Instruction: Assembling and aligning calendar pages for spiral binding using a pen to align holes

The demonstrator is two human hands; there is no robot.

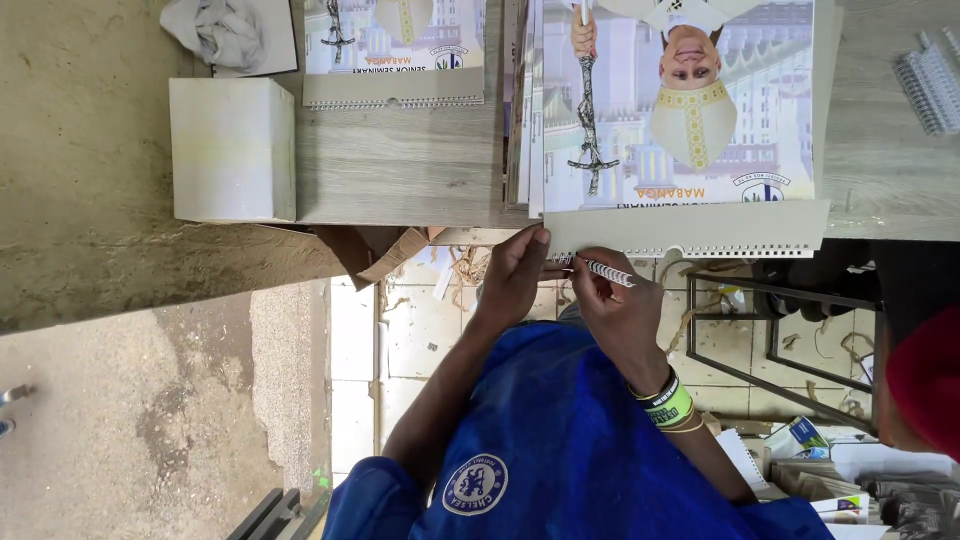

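Neither of my hands is in view. The picture is turned upside down. A person in a blue jersey [560, 440] faces me across the wooden table [400, 170]. One of their hands [512, 275] pinches the punched grey edge of a printed wall calendar [690, 230]. Their other hand [622, 312], with green and black wristbands, holds a white wire binding coil [606, 270] against that edge. The calendar lies on top of a stack of like sheets [522, 110].
A second calendar with a bound edge [395, 70] lies beside the stack. A pale box [232, 148] and a crumpled cloth [215, 30] sit at the table's end. Spare white coils [930, 85] lie at the other end. A metal frame [775, 330] and paper scraps are on the tiled floor.
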